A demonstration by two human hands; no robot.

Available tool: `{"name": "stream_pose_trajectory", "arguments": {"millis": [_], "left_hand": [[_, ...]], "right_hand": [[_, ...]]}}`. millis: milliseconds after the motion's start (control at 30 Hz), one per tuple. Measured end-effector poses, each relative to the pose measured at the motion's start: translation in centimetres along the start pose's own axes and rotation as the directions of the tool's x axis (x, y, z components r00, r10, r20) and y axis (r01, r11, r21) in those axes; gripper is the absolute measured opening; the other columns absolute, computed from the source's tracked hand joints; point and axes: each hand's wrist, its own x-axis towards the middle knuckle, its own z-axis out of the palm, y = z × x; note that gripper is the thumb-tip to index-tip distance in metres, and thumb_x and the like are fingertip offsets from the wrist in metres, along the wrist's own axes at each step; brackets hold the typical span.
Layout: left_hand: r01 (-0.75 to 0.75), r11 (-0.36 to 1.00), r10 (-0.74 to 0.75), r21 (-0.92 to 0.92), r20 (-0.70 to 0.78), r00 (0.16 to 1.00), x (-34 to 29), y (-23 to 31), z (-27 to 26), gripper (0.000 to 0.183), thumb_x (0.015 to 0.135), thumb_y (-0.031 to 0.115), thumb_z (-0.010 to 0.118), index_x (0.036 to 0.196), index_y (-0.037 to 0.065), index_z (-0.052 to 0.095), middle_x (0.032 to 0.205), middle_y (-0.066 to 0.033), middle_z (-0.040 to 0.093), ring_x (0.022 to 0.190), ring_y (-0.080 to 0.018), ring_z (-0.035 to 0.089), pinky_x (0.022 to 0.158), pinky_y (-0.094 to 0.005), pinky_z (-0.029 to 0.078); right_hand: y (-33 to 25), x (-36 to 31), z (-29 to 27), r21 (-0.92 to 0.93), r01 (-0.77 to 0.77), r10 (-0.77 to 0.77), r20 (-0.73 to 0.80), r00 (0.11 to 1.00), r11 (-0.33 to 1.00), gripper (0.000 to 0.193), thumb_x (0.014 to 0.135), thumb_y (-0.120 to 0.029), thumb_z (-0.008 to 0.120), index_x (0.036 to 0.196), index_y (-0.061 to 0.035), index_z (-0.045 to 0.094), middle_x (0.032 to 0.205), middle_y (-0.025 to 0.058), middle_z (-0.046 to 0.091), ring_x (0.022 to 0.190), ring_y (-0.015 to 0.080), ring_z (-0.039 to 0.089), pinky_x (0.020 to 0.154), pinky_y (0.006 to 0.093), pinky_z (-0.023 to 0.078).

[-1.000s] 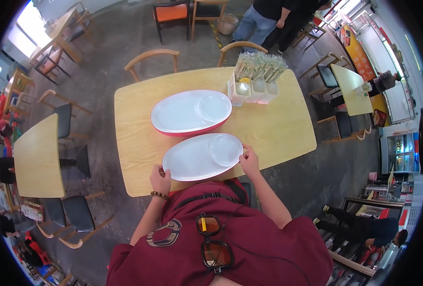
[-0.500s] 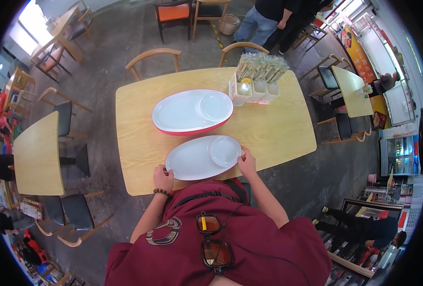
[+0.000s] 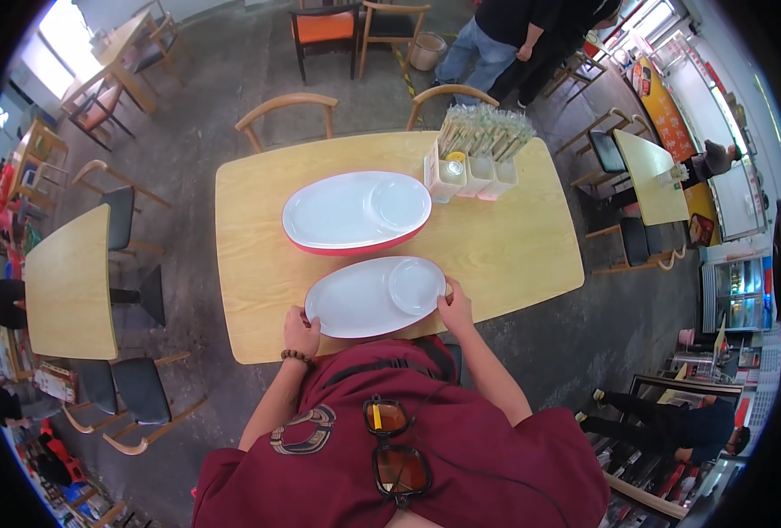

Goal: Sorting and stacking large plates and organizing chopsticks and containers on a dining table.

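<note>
An oval white plate (image 3: pixel 351 299) with a round compartment at its right end lies near the table's front edge, close to my body. My left hand (image 3: pixel 301 330), a beaded bracelet at its wrist, grips the plate's left end with the fingers at the rim. Around the right end my right hand (image 3: pixel 454 306) holds the same plate. Just beyond it, apart by a small gap, sits a stack of similar oval plates (image 3: pixel 337 211), white inside with a red outer side; how many are stacked cannot be told.
The light wooden table (image 3: pixel 522 255) carries a white holder (image 3: pixel 444 180) full of wrapped chopsticks at the back right. Two wooden chairs (image 3: pixel 289 107) stand behind it. Another table (image 3: pixel 69 282) is at left. People stand beyond the far edge and at right.
The view has shifted slightly, so the table and plates sit a little lower. Both hands keep their hold on the near plate.
</note>
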Motion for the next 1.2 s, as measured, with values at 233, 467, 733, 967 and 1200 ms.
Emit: {"name": "stream_pose_trajectory", "arguments": {"millis": [233, 467, 733, 967, 1200], "left_hand": [[-0.053, 0.998, 0.054, 0.042, -0.044, 0.998, 6.3, 1.0, -1.6, 0.056, 0.09, 0.027, 0.071, 0.129, -0.008, 0.053, 0.113, -0.0234, 0.063, 0.092, -0.032, 0.067, 0.082, -0.0395, 0.054], [-0.097, 0.994, 0.09, -0.051, -0.126, 0.988, 15.0, 7.0, -2.7, 0.059, 0.092, 0.027, 0.069, 0.137, -0.004, 0.05, 0.12, -0.022, 0.06, 0.099, -0.0314, 0.064, 0.086, -0.0408, 0.053], [-0.05, 0.996, 0.041, -0.069, -0.134, 0.99, 16.1, 7.4, -2.4, 0.055, 0.084, 0.012, 0.067, 0.137, 0.002, 0.052, 0.113, -0.0185, 0.058, 0.104, -0.0317, 0.061, 0.089, -0.0418, 0.052], [-0.097, 0.993, 0.109, 0.063, -0.223, 0.969, 17.5, 5.9, -1.4, 0.058, 0.078, 0.009, 0.071, 0.134, 0.005, 0.056, 0.108, -0.0147, 0.057, 0.084, -0.0249, 0.062, 0.078, -0.0379, 0.055], [-0.054, 0.997, 0.042, -0.056, -0.211, 0.977, 16.6, 7.2, -2.2, 0.055, 0.077, 0.004, 0.07, 0.13, 0.004, 0.057, 0.113, -0.0158, 0.057, 0.086, -0.0246, 0.064, 0.08, -0.0373, 0.056]], "right_hand": [[-1.1, 6.0, -0.7, -0.101, 0.174, -0.191, -0.193, 0.963, 0.98, 0.045, 0.093, -0.029, 0.064, 0.125, 0.0027, 0.062, 0.085, 0.0182, 0.066, 0.077, 0.0311, 0.066, 0.075, 0.0425, 0.052], [-11.2, 12.7, 0.0, 0.017, 0.077, -0.077, -0.026, 0.997, 0.997, 0.046, 0.094, -0.024, 0.062, 0.133, -0.0006, 0.058, 0.092, 0.0191, 0.068, 0.082, 0.0313, 0.066, 0.079, 0.0444, 0.051], [-9.4, 16.0, 1.7, 0.006, 0.2, -0.199, -0.058, 0.978, 0.98, 0.055, 0.085, -0.012, 0.061, 0.138, -0.0052, 0.054, 0.081, 0.0172, 0.068, 0.076, 0.0307, 0.068, 0.074, 0.043, 0.053], [-9.1, 16.5, 2.0, 0.041, 0.179, -0.176, -0.069, 0.982, 0.983, 0.056, 0.081, -0.013, 0.062, 0.137, -0.0056, 0.056, 0.08, 0.0167, 0.067, 0.074, 0.0306, 0.067, 0.072, 0.0433, 0.053], [-9.2, 16.6, 2.0, 0.052, 0.129, -0.125, -0.073, 0.99, 0.99, 0.057, 0.079, -0.011, 0.06, 0.137, -0.0071, 0.058, 0.075, 0.0134, 0.066, 0.069, 0.0264, 0.066, 0.07, 0.0406, 0.054]]}}
